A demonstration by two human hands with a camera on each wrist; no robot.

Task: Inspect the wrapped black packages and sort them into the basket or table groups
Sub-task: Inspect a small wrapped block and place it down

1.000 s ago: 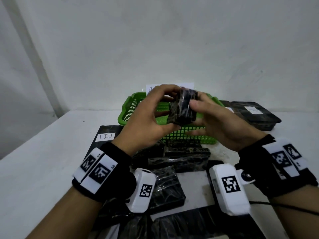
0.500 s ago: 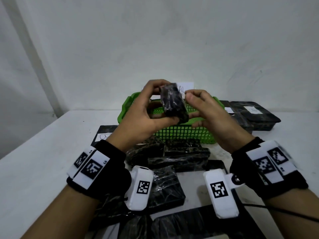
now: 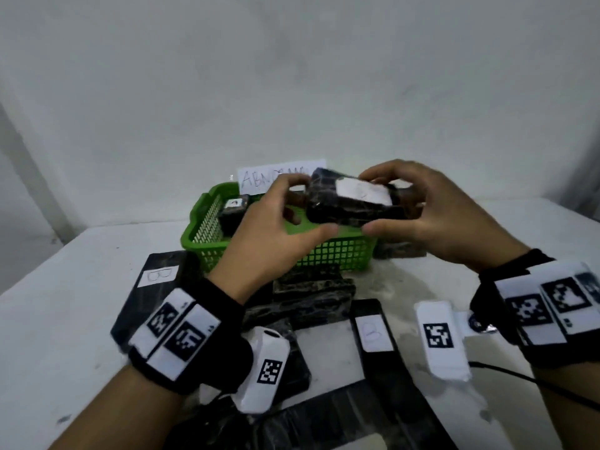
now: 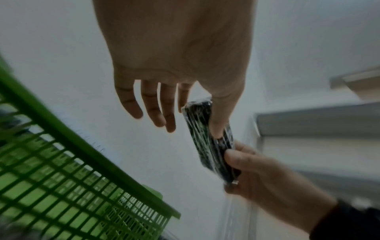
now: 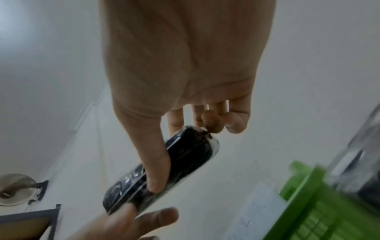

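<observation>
A wrapped black package point(image 3: 328, 203) with a white label facing up hangs level above the green basket point(image 3: 328, 254). My left hand point(image 3: 303, 206) pinches its left end, thumb beneath and fingers over the top. My right hand point(image 3: 397, 203) grips the right end the same way. In the left wrist view the left thumb presses on the package point(image 4: 205, 146), the other fingers point(image 4: 154, 113) are spread beside it, and the basket point(image 4: 82, 178) lies below. In the right wrist view the right thumb and fingertips clamp the package point(image 5: 191, 155).
One package labelled A point(image 3: 235, 203) lies inside the basket. A paper sign point(image 3: 259, 178) leans on the wall behind it. More black packages lie on the white table point(image 3: 65, 319): two labelled B point(image 3: 159, 276) point(image 3: 371, 331), a pile point(image 3: 311, 293) in front, another point(image 3: 399, 251) right of the basket.
The package has been turned from standing on edge to lying level, and its white label now faces up. Both hands kept hold of it and shifted slightly right.
</observation>
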